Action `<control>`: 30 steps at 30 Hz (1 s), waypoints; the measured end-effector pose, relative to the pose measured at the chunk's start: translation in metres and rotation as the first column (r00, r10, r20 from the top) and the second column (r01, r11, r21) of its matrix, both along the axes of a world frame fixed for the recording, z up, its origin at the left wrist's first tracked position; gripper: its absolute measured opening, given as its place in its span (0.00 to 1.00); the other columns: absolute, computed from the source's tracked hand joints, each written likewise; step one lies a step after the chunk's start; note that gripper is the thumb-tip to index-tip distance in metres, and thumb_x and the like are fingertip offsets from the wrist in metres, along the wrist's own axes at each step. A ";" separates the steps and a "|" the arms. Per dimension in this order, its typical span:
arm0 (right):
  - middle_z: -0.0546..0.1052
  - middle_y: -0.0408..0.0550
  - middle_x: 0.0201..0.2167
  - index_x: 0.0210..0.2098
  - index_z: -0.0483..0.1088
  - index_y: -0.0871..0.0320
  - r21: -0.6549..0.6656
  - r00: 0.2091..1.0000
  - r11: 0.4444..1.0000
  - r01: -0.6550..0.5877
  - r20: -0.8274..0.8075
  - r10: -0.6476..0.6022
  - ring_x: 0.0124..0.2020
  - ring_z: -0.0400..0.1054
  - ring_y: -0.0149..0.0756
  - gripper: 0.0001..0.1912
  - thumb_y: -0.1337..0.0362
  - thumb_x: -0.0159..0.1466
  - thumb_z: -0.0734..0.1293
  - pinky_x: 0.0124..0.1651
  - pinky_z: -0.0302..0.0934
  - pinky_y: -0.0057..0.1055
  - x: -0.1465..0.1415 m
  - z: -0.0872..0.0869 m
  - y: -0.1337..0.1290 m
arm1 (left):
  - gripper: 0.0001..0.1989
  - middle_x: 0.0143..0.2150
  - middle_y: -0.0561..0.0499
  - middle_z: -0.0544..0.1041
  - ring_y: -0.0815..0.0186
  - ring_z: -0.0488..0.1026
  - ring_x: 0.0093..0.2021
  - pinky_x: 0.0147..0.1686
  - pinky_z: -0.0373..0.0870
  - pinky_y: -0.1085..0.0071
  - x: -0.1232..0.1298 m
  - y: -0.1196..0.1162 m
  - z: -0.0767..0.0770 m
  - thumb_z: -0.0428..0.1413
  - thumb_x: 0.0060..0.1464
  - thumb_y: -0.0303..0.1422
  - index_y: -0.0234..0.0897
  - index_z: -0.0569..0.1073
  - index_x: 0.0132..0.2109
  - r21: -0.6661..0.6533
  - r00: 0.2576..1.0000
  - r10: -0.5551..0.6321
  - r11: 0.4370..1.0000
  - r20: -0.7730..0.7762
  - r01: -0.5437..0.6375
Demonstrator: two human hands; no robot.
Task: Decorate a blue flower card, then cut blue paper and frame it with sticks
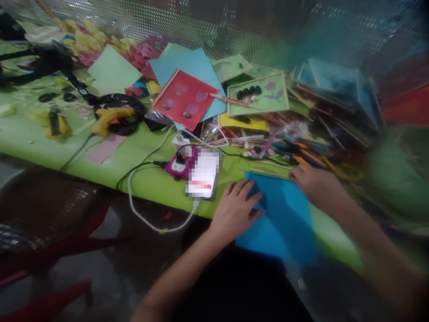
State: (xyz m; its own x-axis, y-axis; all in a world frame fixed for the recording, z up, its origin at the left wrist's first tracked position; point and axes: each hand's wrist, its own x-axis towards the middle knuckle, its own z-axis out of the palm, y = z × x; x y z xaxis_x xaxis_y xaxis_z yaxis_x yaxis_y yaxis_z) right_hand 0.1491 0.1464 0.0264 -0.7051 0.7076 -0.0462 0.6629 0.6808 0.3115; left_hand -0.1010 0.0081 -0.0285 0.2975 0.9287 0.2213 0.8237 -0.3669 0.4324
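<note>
A blue sheet [284,214] lies at the near edge of the green table, partly reaching past it. My left hand [236,208] rests on its left side with the fingers spread. At the sheet's top right corner is my right hand [306,181], its fingers pressed together near the end of a thin stick [268,172]. The stick lies along the top edge of the sheet; whether the fingertips grip it is hidden. Just left of my left hand, a lit phone [203,172] lies beside a purple power strip [179,166].
White and black cables hang over the front edge of the green table [110,174]. Farther back lie a red framed card [184,100], a green framed card [258,94] and stacked blue frames [335,85]. A yellow glue gun [110,120] is at the left.
</note>
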 end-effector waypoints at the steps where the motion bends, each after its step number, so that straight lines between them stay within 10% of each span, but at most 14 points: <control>1: 0.77 0.56 0.35 0.39 0.77 0.62 -0.010 1.000 1.000 -0.011 -0.003 0.011 0.28 0.65 0.39 0.20 0.65 0.75 0.55 0.31 0.47 0.36 -0.001 -0.001 -0.001 | 0.22 0.71 0.42 0.69 0.48 0.62 0.73 0.69 0.61 0.45 0.000 0.000 0.000 0.53 0.71 0.46 0.43 0.73 0.65 0.002 1.000 0.000 1.000 -0.003 0.000; 30: 0.76 0.54 0.32 0.35 0.76 0.63 0.049 0.994 0.995 -0.091 -0.049 0.093 0.25 0.57 0.33 0.14 0.72 0.70 0.59 0.32 0.41 0.37 -0.005 -0.017 -0.003 | 0.24 0.73 0.42 0.67 0.50 0.63 0.72 0.69 0.60 0.48 0.001 0.000 -0.001 0.52 0.71 0.46 0.42 0.71 0.68 -0.012 0.999 0.030 0.999 0.012 -0.029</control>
State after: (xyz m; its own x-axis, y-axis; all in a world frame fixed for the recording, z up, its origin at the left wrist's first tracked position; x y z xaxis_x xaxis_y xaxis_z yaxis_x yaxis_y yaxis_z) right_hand 0.1439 0.1434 0.0092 -0.7678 0.6403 0.0231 0.6141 0.7250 0.3118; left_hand -0.1003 0.0079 -0.0292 0.2672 0.9396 0.2137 0.8286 -0.3373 0.4468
